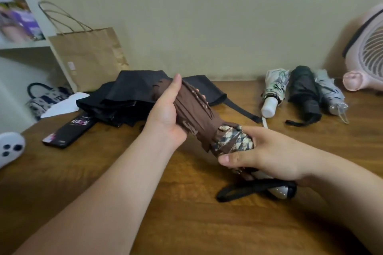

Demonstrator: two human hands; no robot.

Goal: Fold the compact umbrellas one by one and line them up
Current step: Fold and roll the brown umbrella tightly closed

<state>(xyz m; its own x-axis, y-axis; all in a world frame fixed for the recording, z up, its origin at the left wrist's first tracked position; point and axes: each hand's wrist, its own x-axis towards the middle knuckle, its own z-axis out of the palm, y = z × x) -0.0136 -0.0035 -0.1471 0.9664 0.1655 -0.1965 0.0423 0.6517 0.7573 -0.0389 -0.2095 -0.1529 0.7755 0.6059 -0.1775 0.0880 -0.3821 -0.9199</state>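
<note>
A brown compact umbrella with a checked band is held above the wooden table, its top pointing away from me. My left hand grips its upper canopy, fingers wrapped round the far side. My right hand grips the checked lower end near the silver handle and black wrist strap. A loose black umbrella lies crumpled behind. At the back right, three folded umbrellas lie side by side: a white patterned one, a black one and a grey one.
A black printed sleeve lies at the left, a white device at the table's left edge. A brown paper bag leans against the wall beside a white shelf. A pink fan stands at the far right.
</note>
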